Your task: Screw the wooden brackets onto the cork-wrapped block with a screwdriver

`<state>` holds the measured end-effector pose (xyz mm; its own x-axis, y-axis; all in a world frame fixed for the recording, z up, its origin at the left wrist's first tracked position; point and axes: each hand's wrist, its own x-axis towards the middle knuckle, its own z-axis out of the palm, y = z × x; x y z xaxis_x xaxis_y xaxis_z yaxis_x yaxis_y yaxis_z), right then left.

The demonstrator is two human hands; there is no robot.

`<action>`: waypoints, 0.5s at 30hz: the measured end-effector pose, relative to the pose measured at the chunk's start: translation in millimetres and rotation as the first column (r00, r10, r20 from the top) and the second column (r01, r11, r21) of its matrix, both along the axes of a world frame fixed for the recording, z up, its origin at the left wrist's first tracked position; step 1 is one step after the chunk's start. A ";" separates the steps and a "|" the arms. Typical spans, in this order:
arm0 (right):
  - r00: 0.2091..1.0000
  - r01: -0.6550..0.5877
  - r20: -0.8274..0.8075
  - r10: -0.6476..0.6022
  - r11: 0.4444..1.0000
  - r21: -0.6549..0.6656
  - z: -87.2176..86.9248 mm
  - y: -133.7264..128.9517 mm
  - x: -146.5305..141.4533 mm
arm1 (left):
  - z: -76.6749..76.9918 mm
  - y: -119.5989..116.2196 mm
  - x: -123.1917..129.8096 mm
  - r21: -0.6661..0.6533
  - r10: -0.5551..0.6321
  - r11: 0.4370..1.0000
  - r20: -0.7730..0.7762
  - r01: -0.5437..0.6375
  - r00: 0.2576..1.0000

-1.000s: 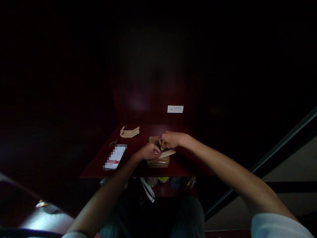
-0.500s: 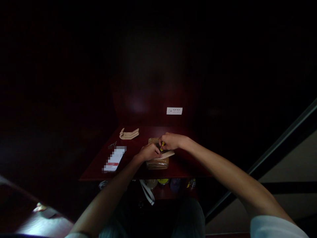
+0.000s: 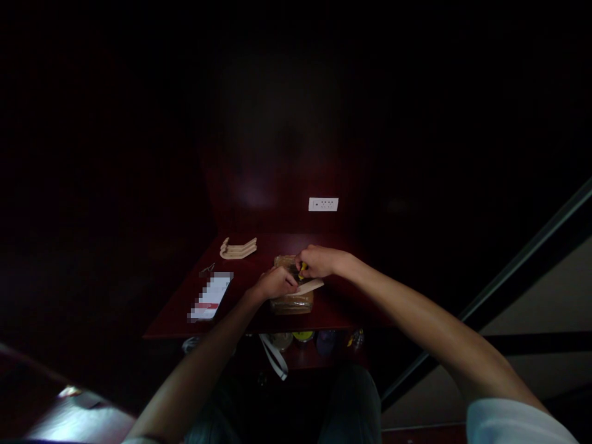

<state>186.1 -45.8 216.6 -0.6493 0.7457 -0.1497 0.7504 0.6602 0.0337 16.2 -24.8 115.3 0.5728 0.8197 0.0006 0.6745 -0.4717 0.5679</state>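
Pinching yellow-handled tool [image 3: 302, 270] narrowly in right hand [image 3: 319, 261] | left hand [image 3: 276, 283] curled at pale wooden strip [image 3: 309, 286], grip unclear | brown tape-wrapped block [image 3: 291, 303] on dark-red counter [image 3: 333, 308], wrapping intact

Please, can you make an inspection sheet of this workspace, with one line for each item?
Surface: dark red desk, polished look.
Job's things: brown tape-wrapped parcel, small yellow-handled tool, flat pale wooden strip lying across the parcel.
Clutter: curved cream stacked pieces, small grey metal item, white card with a red band, blurred.
Hands: right hand grips the tool; left hand is beside the strip's near end, grip unclear.
Cables: nothing seen.
Surroundings: white wall socket plate, white strap hanging below the desk edge, round items on a lower shelf.
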 end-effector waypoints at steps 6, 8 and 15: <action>1.000 -0.004 -0.010 0.004 1.000 0.009 -3.0 1.8 1.6 | 2.8 -7.4 3.3 0.075 0.070 0.995 -0.069 -0.065 0.995; 1.000 -0.013 -0.007 0.013 1.000 0.016 -3.9 2.8 1.8 | 2.9 -7.9 3.9 0.077 0.080 0.994 -0.079 -0.074 0.994; 1.000 -0.022 -0.010 0.022 1.000 0.007 -1.9 2.1 0.5 | -1.6 -5.7 4.2 0.088 0.076 0.994 -0.075 -0.069 0.994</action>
